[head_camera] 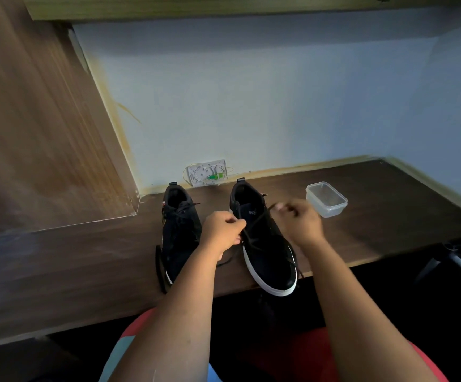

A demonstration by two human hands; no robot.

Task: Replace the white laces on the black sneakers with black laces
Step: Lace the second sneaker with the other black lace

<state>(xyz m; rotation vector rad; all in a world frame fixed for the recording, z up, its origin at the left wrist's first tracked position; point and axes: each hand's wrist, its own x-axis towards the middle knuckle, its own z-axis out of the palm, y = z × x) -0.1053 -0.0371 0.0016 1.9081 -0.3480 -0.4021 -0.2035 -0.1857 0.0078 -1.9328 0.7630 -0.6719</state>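
Two black sneakers with white soles stand side by side on the dark wooden desk (86,266), toes toward me. The left sneaker (179,232) carries a black lace. The right sneaker (262,244) has a black lace (254,230) threaded across its tongue, its toe reaching over the desk's front edge. My left hand (221,232) pinches one end of that lace at the shoe's left side. My right hand (298,219), blurred by motion, grips the other end at the shoe's right side, near the collar. No white lace is in view.
A clear plastic container (326,199) sits on the desk to the right of the shoes. A white wall plate with a green plug (207,173) is fixed to the wall behind them. A wooden panel (36,133) rises at the left. A dark object (453,257) lies at the desk's right end.
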